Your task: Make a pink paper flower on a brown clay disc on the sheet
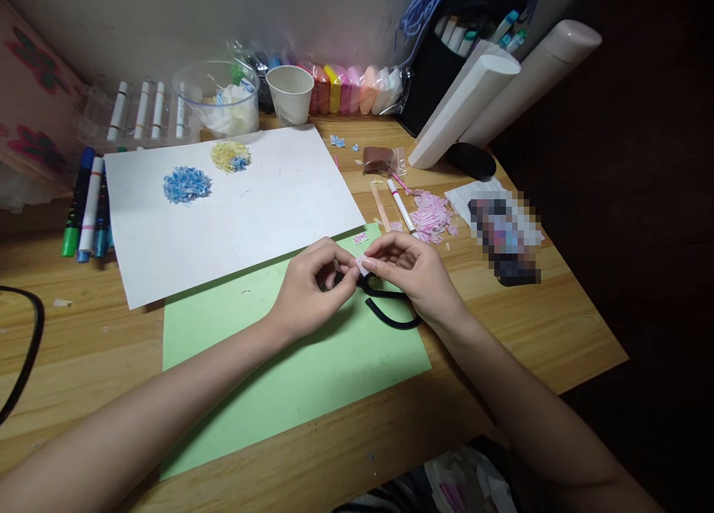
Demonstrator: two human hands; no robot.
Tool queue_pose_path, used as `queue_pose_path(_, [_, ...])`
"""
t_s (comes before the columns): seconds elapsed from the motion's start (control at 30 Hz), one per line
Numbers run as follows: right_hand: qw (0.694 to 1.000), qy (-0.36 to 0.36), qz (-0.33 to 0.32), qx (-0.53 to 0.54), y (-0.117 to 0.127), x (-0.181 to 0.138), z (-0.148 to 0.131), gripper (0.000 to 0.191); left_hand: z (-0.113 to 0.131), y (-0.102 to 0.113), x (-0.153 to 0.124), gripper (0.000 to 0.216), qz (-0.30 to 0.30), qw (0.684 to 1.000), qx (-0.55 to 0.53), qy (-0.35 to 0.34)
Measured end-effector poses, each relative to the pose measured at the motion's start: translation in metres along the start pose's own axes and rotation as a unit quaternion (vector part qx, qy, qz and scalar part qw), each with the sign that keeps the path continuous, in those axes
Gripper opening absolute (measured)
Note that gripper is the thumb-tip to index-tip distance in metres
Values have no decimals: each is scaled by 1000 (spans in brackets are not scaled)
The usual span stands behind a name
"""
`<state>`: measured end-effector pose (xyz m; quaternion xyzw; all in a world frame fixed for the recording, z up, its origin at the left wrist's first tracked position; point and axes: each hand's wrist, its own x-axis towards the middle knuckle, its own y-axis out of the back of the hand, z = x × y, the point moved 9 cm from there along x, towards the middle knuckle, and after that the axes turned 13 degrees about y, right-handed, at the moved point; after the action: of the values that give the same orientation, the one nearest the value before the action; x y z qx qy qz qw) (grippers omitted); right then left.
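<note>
Between my two hands is a small pale pink scrap of tissue paper (362, 266), pinched at both sides. My left hand (315, 286) closes thumb and forefinger on its left edge. My right hand (410, 271) grips the other edge in the same way. Just beneath the fingers lie black-handled scissors (390, 316), partly hidden, on a green sheet (290, 394). A pile of pink-streaked scraps (431, 214) sits to the right beyond my hands. On the white sheet (262, 215) are a blue tuft of scraps (187, 184) and a yellow tuft with some blue (230, 156).
A white marker (401, 207) and a wooden stick (381, 207) lie beyond my hands. Behind stand a clear tub (217, 100), a paper cup (289, 97) and bagged coloured clay (351, 89). White cylinders (465, 111) are at back right, a blurred phone (505, 238) at right. Several markers (89, 208) lie left.
</note>
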<state>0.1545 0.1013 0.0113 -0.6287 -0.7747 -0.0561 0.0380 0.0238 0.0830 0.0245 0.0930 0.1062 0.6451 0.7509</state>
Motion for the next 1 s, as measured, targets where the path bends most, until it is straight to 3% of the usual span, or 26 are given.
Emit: queue_pose_path(1.0, [1000,3,-2,-8,1,-1,1,28,1,0,0,6,-1,1000,-4,-4])
